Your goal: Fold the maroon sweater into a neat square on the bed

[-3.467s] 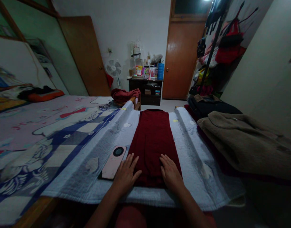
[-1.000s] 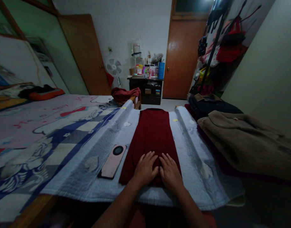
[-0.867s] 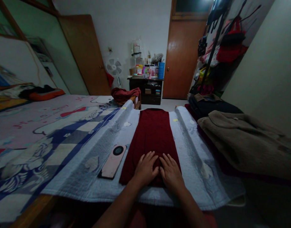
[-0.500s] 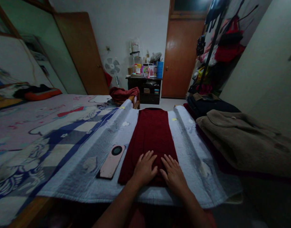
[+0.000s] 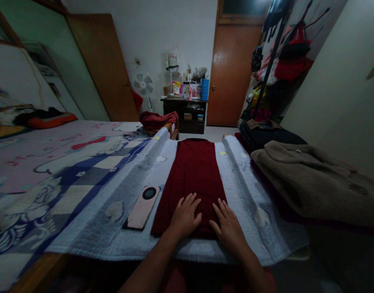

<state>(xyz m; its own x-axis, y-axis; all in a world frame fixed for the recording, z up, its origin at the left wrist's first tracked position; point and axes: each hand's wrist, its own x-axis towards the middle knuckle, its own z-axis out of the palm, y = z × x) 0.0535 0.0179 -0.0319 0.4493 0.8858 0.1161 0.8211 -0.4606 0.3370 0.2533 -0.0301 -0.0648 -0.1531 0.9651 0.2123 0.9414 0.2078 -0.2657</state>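
A dark red garment, folded into a long flat shape that widens toward me, lies on a light blue quilted cloth. My left hand rests flat on its near part, fingers spread, palm down. Near its right edge, my right hand also lies palm down with fingers apart. Neither hand grips anything. To the left of the garment, a pink phone with a round black camera ring rests on the cloth.
Folded brown and dark coats are piled at the right. A bed with patterned covers stretches along the left. Beyond are a reddish cloth bundle, a fan, a dark cabinet and a door.
My right hand has shifted slightly to the right across the garment, widening the gap between my hands. My left hand stays in nearly the same place.
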